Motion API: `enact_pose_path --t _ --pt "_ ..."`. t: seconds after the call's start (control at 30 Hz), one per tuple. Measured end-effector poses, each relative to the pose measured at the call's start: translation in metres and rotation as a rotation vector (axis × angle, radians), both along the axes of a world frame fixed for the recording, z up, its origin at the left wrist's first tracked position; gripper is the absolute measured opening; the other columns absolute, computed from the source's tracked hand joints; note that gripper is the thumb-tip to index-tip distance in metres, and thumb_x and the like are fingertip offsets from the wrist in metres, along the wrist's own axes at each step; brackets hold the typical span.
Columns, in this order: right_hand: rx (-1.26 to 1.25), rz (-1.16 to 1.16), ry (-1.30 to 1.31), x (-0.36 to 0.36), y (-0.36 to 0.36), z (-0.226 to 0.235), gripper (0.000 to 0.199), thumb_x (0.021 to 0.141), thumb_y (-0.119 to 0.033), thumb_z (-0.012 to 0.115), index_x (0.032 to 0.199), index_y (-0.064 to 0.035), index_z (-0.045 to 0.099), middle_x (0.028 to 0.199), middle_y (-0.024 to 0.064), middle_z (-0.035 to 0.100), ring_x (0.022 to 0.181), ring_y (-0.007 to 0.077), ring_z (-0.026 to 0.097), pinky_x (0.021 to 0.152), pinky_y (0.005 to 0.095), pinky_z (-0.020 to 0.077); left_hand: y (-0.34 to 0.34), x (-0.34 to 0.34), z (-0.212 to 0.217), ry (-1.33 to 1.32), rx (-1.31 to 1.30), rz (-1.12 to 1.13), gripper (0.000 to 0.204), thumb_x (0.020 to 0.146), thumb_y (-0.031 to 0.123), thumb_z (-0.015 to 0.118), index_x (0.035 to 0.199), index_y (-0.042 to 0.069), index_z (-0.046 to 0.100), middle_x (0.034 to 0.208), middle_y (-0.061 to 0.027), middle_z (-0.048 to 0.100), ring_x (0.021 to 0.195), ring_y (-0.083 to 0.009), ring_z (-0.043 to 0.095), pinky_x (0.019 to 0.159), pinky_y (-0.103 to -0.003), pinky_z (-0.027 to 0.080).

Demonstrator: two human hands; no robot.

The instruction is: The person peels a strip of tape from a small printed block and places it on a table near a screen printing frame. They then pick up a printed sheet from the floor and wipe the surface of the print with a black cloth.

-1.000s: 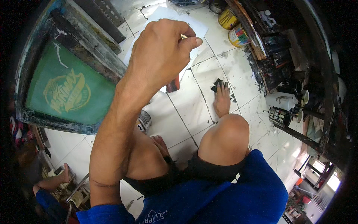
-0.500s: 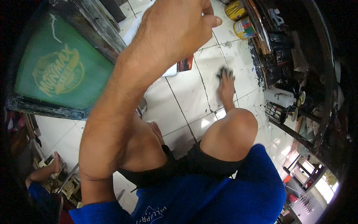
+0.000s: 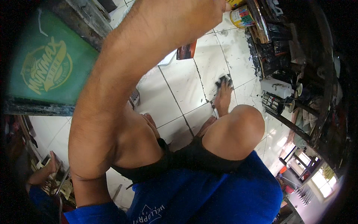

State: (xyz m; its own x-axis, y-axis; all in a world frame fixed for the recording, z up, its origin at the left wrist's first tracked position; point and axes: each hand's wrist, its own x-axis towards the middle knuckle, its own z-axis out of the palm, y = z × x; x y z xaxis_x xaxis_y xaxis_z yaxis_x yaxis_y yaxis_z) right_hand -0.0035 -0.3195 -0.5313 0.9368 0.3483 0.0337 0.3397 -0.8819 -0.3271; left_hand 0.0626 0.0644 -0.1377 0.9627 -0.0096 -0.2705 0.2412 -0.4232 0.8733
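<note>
My left arm reaches across the view from the lower left. At the top edge, my left hand [image 3: 199, 16] passes near the yellow paint cans; its fingers are mostly out of view, so I cannot tell what it holds. Low beside my right knee, my right hand [image 3: 223, 100] presses a crumpled black rag [image 3: 224, 80] against the white tiled floor [image 3: 175, 91]. Its fingers lie over the rag and partly hide it. A dark reddish-brown printed packet [image 3: 186, 50] lies on the floor under my left forearm, beside a white object [image 3: 167, 59] that the forearm partly covers.
A green printing screen [image 3: 59, 71] in a worn frame stands to the left. On the right, a dark cluttered rack [image 3: 291, 112] holds a white bottle [image 3: 278, 87], with a multicoloured yellow can [image 3: 240, 17] near its far end. At lower left shows another bare limb [image 3: 43, 173] with blue clothing.
My left hand has moved farther away and rightward, closer to the cans. My right hand has drawn the black rag nearer to me over the tiles. The whole view has shifted slightly.
</note>
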Motion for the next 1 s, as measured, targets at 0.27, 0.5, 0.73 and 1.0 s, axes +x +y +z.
enact_pose_path --t 0.27,0.5,0.73,1.0 --pt "-0.064 -0.097 0.046 -0.002 -0.019 0.010 0.051 0.093 -0.003 0.044 0.143 0.0042 0.045 0.150 0.0251 0.043 0.143 0.0522 0.025 0.119 0.0621 0.0151 -0.013 -0.006 -0.015 -0.188 0.022 0.007 0.027 0.098 0.011 0.057 0.104 -0.013 0.067 0.066 -0.0215 0.067 0.048 -0.0249 0.068 0.049 -0.037 0.054" --pt "-0.091 0.226 0.045 -0.053 -0.061 -0.021 0.059 0.087 -0.005 0.048 0.145 0.0003 0.045 0.152 0.0197 0.043 0.142 0.0554 0.027 0.114 0.0697 0.0164 -0.016 -0.001 -0.020 -0.235 0.159 -0.022 0.027 0.096 0.011 0.058 0.106 -0.013 0.067 0.066 -0.0215 0.067 0.048 -0.0256 0.067 0.049 -0.037 0.054" --pt "-0.162 0.216 0.153 -0.063 -0.022 -0.011 0.048 0.096 -0.008 0.048 0.143 -0.0008 0.048 0.148 0.0180 0.049 0.140 0.0528 0.030 0.117 0.0656 0.0145 -0.020 -0.008 0.001 -0.104 0.108 0.035 0.027 0.097 0.010 0.057 0.107 -0.014 0.066 0.064 -0.0236 0.067 0.046 -0.0242 0.067 0.050 -0.036 0.054" --pt "-0.062 0.160 0.118 -0.023 -0.003 0.014 0.047 0.092 -0.007 0.053 0.139 -0.0027 0.054 0.148 0.0189 0.048 0.140 0.0529 0.031 0.116 0.0679 0.0154 0.000 -0.011 0.003 -0.059 -0.004 -0.046 0.028 0.100 0.010 0.052 0.110 -0.013 0.065 0.062 -0.0209 0.068 0.051 -0.0242 0.070 0.051 -0.036 0.056"
